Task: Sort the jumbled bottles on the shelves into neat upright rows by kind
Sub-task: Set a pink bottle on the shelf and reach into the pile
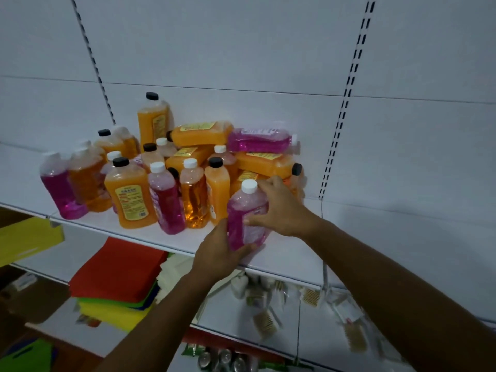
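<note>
A jumble of orange and pink bottles covers the white shelf point(284, 257). Some stand upright and several lie on their sides on top of the heap. I hold a pink bottle with a white cap point(245, 210) upright near the shelf's front edge. My left hand point(218, 251) grips its base from below. My right hand point(281, 208) wraps round its right side, thumb across the front. A second pink bottle point(261, 140) lies sideways on top of the heap. An orange bottle with a black cap point(130, 194) stands at the front left.
The shelf surface to the right of the heap is bare. Below, the lower shelf holds a stack of red, green and yellow bags point(118, 275) and small packets with combs point(268, 320). Slotted uprights point(343, 108) run up the back wall.
</note>
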